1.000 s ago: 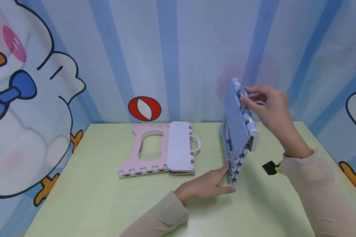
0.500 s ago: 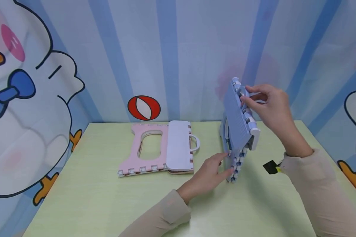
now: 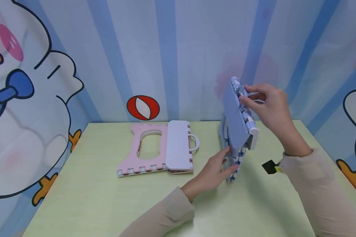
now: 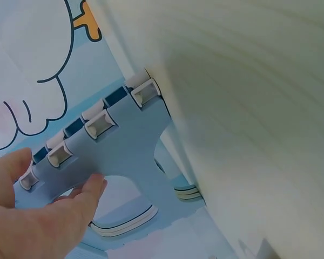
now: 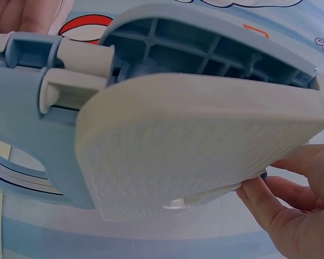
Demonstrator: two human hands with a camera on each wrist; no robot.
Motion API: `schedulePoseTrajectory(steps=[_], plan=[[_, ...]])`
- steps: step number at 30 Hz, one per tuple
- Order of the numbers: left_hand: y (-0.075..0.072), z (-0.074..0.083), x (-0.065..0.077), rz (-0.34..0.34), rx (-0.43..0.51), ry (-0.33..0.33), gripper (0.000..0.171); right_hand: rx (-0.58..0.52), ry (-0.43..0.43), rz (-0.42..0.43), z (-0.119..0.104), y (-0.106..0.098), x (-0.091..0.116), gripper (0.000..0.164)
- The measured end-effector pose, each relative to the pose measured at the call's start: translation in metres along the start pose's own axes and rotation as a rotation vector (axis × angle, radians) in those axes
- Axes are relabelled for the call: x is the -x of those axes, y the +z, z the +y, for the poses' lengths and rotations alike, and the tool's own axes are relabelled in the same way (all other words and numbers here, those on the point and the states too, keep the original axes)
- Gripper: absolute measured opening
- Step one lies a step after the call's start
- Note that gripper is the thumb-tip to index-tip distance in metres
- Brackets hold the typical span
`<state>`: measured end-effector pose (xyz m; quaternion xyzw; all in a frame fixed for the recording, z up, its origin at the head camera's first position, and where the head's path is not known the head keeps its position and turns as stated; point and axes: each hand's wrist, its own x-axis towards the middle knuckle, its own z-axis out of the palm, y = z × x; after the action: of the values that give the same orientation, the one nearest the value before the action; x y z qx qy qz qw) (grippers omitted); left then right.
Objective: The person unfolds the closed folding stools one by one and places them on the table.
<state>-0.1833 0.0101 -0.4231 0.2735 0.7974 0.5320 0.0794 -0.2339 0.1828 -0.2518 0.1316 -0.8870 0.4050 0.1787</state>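
A light-blue folding step stool [image 3: 235, 121] stands on edge at the right of the table, mostly folded, its seat halves slightly spread. My right hand [image 3: 270, 102] pinches the carry handle at its top between thumb and fingers. In the right wrist view, the ribbed underside shows between the seat halves, and that hand [image 5: 297, 216] is at the handle. Lower down, my left hand [image 3: 212, 171] holds the stool's near hinged edge. From the left wrist, its thumb lies on one side of the hinges and its fingers [image 4: 89, 199] on the other, near the leg panel's cutout.
A pink folding stool [image 3: 127, 164] with a white seat panel [image 3: 178, 144] and loop handle [image 3: 197, 143] lies flat on the pale green table [image 3: 101, 204], left of the blue one. A striped cartoon curtain [image 3: 192, 65] rises behind. A small black tag [image 3: 269, 167] hangs by the right sleeve.
My left hand has moved up along the near edge of the blue stool, and its thumb and fingers have closed on it. The right hand and the stool are nearly still.
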Motion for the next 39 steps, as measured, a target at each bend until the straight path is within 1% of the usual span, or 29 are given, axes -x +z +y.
schedulePoseTrajectory(steps=[4,9,12,17,22,26,29,34,39], plan=[[0.002,0.000,-0.002,0.011,0.055,-0.001,0.063,-0.010,0.012,-0.002,0.000,0.000,0.000,0.043],[0.003,-0.002,-0.004,0.036,0.096,-0.017,0.056,-0.017,0.011,0.003,0.002,0.001,0.000,0.043],[0.003,-0.003,-0.005,0.048,0.100,-0.023,0.052,-0.022,0.005,0.011,0.003,0.002,0.000,0.043],[0.003,-0.002,-0.005,0.062,0.093,-0.054,0.049,-0.050,-0.017,0.031,0.004,0.005,0.001,0.042],[0.003,-0.002,-0.006,0.066,0.101,-0.066,0.047,-0.121,-0.084,0.077,0.010,0.008,0.004,0.038],[0.003,-0.002,-0.006,0.059,0.119,-0.064,0.046,-0.228,-0.144,0.132,0.017,0.010,0.007,0.034],[0.003,-0.002,-0.007,0.052,0.123,-0.062,0.046,-0.294,-0.174,0.169,0.022,0.011,0.009,0.029],[0.003,-0.002,-0.006,0.045,0.148,-0.077,0.047,-0.327,-0.203,0.216,0.030,0.010,0.014,0.021],[0.003,-0.002,-0.007,0.043,0.144,-0.077,0.048,-0.328,-0.197,0.250,0.038,0.008,0.017,0.019]])
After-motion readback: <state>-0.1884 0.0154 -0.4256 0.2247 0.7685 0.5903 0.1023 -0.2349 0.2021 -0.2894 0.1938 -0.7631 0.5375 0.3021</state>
